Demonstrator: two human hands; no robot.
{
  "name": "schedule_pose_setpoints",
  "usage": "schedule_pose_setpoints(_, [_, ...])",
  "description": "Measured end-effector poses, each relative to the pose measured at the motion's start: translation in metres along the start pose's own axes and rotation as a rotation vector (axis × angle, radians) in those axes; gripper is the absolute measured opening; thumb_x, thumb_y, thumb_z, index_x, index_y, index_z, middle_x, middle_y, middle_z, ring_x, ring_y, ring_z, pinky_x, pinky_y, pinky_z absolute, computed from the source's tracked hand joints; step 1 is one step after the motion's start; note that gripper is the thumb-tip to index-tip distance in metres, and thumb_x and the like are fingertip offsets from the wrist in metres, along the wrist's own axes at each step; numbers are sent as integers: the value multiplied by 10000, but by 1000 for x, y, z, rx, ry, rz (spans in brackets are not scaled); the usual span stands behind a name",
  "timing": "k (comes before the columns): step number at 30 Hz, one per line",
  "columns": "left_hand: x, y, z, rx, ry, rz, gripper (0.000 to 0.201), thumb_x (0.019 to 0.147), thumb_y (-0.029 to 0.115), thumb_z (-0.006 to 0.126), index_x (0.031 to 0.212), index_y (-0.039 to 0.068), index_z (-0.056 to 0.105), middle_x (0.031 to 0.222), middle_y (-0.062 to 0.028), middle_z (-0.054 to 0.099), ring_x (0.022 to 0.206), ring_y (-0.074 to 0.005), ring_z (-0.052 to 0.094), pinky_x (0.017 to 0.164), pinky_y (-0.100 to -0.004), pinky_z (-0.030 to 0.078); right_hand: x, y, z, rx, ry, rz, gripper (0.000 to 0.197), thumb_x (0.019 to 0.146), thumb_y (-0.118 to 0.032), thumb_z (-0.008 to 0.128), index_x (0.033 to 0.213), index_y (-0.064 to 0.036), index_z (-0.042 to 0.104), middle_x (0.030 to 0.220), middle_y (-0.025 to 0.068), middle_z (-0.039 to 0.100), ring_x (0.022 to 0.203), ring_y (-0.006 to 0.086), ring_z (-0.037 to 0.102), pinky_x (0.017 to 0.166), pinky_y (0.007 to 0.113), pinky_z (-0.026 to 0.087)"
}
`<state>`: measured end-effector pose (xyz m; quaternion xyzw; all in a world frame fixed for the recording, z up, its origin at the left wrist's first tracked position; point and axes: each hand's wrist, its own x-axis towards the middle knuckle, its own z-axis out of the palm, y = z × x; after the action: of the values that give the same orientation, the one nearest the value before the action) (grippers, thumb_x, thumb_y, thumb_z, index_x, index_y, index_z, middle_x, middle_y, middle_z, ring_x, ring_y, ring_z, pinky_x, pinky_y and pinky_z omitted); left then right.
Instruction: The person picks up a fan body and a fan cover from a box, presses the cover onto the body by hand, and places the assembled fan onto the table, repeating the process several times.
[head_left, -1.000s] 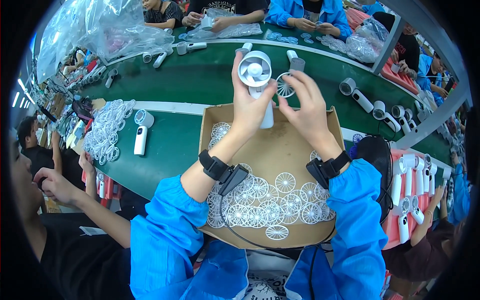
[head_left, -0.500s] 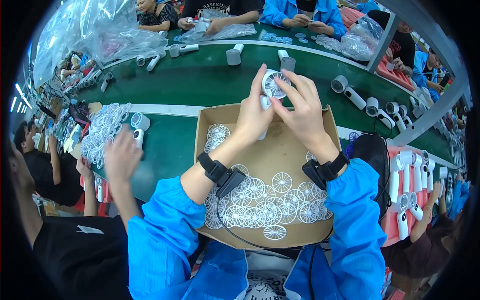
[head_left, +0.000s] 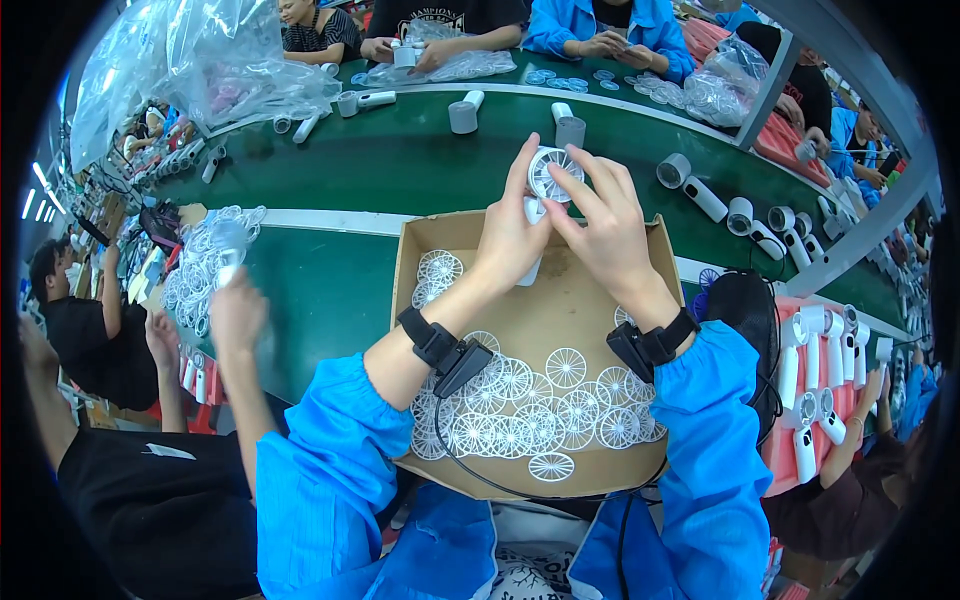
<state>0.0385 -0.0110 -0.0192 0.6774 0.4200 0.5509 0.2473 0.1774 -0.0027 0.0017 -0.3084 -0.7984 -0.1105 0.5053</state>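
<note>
Above the far edge of a cardboard box, my left hand (head_left: pixel 512 238) is closed around a white handheld fan (head_left: pixel 533 268), its round head tilted up. A white spoked grille (head_left: pixel 555 174) sits at the front of that head; whether it is fully seated I cannot tell. The fingers and thumb of my right hand (head_left: pixel 612 222) are closed on the head's rim and across the grille. Below my wrists, the open cardboard box (head_left: pixel 570 300) contains many loose spoked grilles (head_left: pixel 566 368), heaped mostly along its near side.
Several fans (head_left: pixel 705 198) lie on the green belt (head_left: pixel 400 150) beyond the box. At left, a co-worker's hand (head_left: pixel 238 312) holds a fan near a pile of white rings (head_left: pixel 195 270). Fans stand in a pink tray (head_left: pixel 785 400) at right, below a metal post (head_left: pixel 870 210).
My right fingers have shifted slightly over the grille, while the fan stays nearly in place. The co-worker at left has picked up a fan and moved it left toward the rings.
</note>
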Motion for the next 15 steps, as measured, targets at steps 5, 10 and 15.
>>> schedule_pose_setpoints(5, [-1, 2, 6, -75, -68, -92, 733, 847, -8, 551, 1463, 133, 179, 1269, -177, 493, 1072, -264, 566, 895, -341, 465, -6, 3, -1, -34, -20, -13, 350, 695, -76, 742, 1035, -49, 668, 1178, 139, 582, 1056, 312, 532, 882, 389, 467])
schedule_pose_setpoints(10, [-2, 3, 10, -89, -85, -106, 720, 849, -5, 548, 1456, 129, 184, 1279, -175, 475, 1062, -254, 562, 856, -334, 483, -7, 6, -2, -42, -21, -32, 332, 708, -59, 725, 1036, -59, 670, 1189, 142, 574, 1068, 319, 520, 886, 393, 462])
schedule_pose_setpoints(15, [-1, 2, 10, -100, -114, -170, 720, 847, -3, 549, 1454, 140, 190, 1283, -172, 467, 1034, -223, 564, 818, -315, 499, -8, 10, -5, -30, -42, -38, 327, 711, -57, 723, 1034, -62, 672, 1187, 141, 575, 1067, 318, 520, 888, 392, 459])
